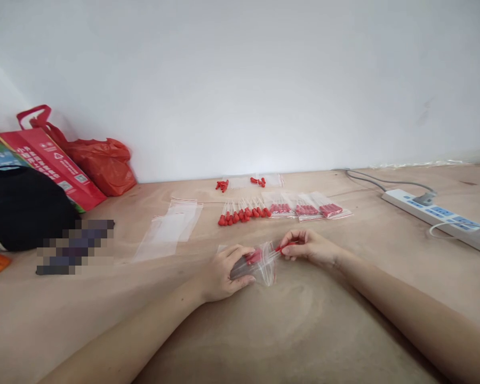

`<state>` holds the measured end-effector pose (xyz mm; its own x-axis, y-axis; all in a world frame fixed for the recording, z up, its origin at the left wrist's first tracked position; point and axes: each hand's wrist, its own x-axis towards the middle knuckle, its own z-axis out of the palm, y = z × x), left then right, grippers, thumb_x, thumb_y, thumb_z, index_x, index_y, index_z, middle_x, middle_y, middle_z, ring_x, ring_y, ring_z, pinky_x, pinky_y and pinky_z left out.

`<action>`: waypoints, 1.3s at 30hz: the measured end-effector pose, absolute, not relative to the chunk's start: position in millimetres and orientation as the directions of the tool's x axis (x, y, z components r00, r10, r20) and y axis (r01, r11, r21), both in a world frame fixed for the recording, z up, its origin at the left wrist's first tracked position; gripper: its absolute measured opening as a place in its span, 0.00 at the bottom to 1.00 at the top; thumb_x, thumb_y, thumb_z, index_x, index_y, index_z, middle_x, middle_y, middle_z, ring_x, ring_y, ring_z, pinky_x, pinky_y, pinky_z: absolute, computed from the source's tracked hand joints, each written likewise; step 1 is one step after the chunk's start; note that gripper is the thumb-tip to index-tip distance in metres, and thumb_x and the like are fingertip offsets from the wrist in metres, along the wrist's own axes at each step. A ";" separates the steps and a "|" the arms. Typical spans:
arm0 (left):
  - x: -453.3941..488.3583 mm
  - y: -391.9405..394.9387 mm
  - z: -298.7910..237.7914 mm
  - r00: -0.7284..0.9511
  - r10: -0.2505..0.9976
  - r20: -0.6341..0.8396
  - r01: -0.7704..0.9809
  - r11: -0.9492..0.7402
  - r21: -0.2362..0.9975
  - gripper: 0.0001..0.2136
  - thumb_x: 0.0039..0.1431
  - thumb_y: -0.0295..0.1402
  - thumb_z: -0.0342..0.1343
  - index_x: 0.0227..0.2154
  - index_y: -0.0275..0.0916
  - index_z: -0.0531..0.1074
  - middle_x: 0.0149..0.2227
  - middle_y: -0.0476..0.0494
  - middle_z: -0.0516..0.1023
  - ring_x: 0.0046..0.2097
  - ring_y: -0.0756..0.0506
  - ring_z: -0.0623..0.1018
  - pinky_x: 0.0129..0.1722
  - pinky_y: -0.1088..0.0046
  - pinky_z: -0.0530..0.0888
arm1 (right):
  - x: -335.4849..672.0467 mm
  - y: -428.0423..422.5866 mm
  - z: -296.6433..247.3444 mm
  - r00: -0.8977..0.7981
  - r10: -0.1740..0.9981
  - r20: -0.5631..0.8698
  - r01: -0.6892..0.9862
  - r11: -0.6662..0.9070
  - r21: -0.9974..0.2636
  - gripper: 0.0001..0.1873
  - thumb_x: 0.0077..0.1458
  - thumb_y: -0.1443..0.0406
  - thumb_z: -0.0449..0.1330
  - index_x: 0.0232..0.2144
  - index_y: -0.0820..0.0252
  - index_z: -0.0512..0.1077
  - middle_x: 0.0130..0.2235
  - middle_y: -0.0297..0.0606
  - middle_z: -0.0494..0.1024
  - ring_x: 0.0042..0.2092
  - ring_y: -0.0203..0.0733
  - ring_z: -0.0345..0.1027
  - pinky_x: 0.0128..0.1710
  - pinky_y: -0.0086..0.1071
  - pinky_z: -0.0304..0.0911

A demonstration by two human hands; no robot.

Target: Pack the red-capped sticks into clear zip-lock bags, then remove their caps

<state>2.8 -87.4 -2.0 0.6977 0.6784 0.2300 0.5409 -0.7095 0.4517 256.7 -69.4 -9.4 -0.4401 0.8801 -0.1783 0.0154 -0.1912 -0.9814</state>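
Zip bag (264, 266) lies on the table (344, 330) just in front of the loose row of red-capped tubes (244, 212). The left hand (224, 272) is closed over it, pinning it flat, seemingly to steady its mouth. There the right hand (308, 248) pinches a single tube (285, 246) between its fingertips. Filled bags (308, 208) lie just right of that row and empty bags (172, 226) to its left.
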 end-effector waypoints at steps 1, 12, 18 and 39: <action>2.5 -87.2 -2.3 0.697 0.679 0.229 0.542 -0.709 0.451 0.20 0.53 0.39 0.53 0.48 0.41 0.59 0.47 0.43 0.69 0.47 0.44 0.70 0.47 0.66 0.67 | 264.5 -65.4 -7.9 -0.418 0.890 -0.181 0.014 -0.193 -0.981 0.12 0.35 0.65 0.67 0.23 0.64 0.69 0.22 0.31 0.73 0.23 0.28 0.64 0.25 0.24 0.62; 2.2 -87.0 -1.2 0.697 0.676 0.239 0.539 -0.714 0.448 0.19 0.53 0.38 0.53 0.47 0.42 0.61 0.47 0.42 0.69 0.47 0.44 0.71 0.45 0.65 0.68 | 286.9 -15.1 -0.8 0.287 0.933 0.218 0.007 0.226 -0.974 0.10 0.37 0.61 0.64 0.20 0.60 0.68 0.22 0.31 0.70 0.25 0.33 0.64 0.26 0.29 0.61; 1.5 -86.8 -9.4 0.735 0.578 0.353 0.489 -0.814 0.314 0.18 0.55 0.38 0.51 0.48 0.40 0.61 0.49 0.40 0.68 0.52 0.43 0.67 0.51 0.62 0.66 | 225.8 10.5 -13.7 0.265 0.728 0.633 0.520 0.444 -0.729 0.03 0.41 0.65 0.58 0.21 0.60 0.70 0.26 0.34 0.67 0.29 0.36 0.63 0.33 0.32 0.62; 1.4 -90.2 -4.2 0.705 0.678 0.205 0.574 -0.717 0.397 0.20 0.56 0.40 0.49 0.50 0.40 0.60 0.53 0.40 0.65 0.54 0.43 0.66 0.52 0.63 0.65 | 220.1 8.5 -18.4 0.125 0.788 0.603 0.658 0.389 -0.645 0.16 0.48 0.54 0.54 0.30 0.61 0.70 0.33 0.41 0.68 0.29 0.37 0.62 0.36 0.36 0.61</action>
